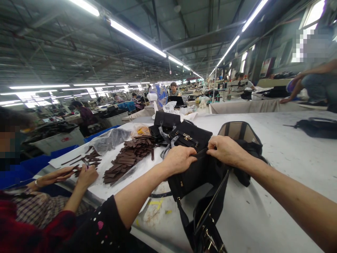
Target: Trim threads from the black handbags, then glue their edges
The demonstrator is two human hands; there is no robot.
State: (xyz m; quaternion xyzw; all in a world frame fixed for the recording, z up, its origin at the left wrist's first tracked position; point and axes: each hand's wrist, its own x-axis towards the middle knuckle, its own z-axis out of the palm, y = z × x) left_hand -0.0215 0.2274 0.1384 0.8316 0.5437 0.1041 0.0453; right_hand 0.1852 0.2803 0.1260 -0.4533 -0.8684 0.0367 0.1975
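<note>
While the left hand [180, 160] pinches the black handbag [191, 179] by its edge, the right hand [224, 149] (just beside) pinches it too.

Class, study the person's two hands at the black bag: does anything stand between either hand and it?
Nothing visible does: the left hand and right hand grip the black bag's upper edge directly. The brown strips lie aside.

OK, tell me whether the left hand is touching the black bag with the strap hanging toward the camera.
Touching. The head view shows the left hand pinching the upper edge of the black bag, with no gap visible.
</note>
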